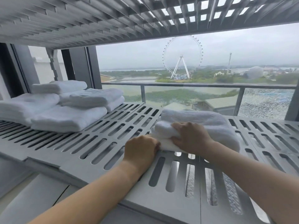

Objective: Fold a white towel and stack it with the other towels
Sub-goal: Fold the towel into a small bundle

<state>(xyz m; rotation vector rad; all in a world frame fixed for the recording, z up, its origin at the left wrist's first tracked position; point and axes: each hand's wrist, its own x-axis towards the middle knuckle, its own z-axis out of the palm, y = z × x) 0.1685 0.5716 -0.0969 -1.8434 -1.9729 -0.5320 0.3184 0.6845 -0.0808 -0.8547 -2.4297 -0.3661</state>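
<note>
A folded white towel (210,125) lies on the grey slotted shelf (100,139), right of centre. My right hand (191,136) grips its near left corner, fingers curled into the layers. Just to the left, my left hand (140,151) rests fist-like on the shelf, its fingers pinching the towel's lower near edge. At the far left of the same shelf stands the stack of other folded white towels (64,104), several of them piled in two levels, well apart from the towel under my hands.
Another slotted shelf (113,18) hangs close overhead. Behind the shelf is a window (226,62) with dark frame posts at the left and a balcony railing outside. Bare shelf surface lies between the stack and the towel.
</note>
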